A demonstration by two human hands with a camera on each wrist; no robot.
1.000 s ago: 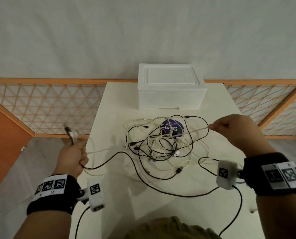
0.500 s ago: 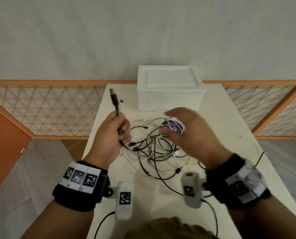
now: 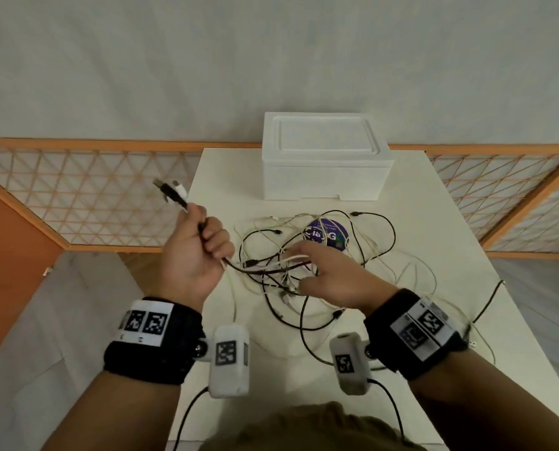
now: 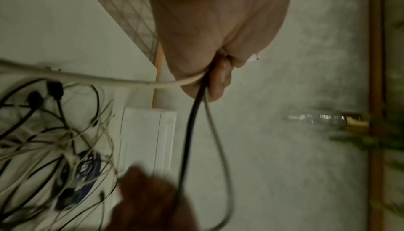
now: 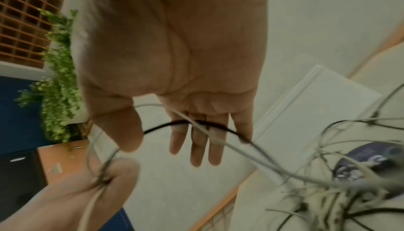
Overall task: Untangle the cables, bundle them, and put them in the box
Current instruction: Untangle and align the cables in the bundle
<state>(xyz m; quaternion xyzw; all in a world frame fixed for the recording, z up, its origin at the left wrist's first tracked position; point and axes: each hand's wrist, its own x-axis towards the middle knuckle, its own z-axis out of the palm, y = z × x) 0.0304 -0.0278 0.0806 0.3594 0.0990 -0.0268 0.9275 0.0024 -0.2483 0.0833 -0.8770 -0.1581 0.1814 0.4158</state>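
Right now we hold two cable ends, one black and one white, fisted in our left hand (image 3: 195, 255), plugs sticking up past the table's (image 3: 434, 222) left edge. Our right hand (image 3: 332, 278) is over the tangled cables (image 3: 304, 265) with fingers straight and spread; the black cable (image 5: 196, 122) runs across them, nothing pinched. The white foam box (image 3: 323, 157) sits behind the pile, lid on, no cables in it.

Risk, our judgement: pulling the left hand away while loops are still crossed would tighten the knot or drag the whole pile, and the purple tape roll (image 3: 327, 234) under it, toward the edge.

Only the right wrist view shows the open palm and the cable lying loose on the fingers; the head view shows just the back of that hand. The left wrist view is blurred but shows both cables leaving the fist.
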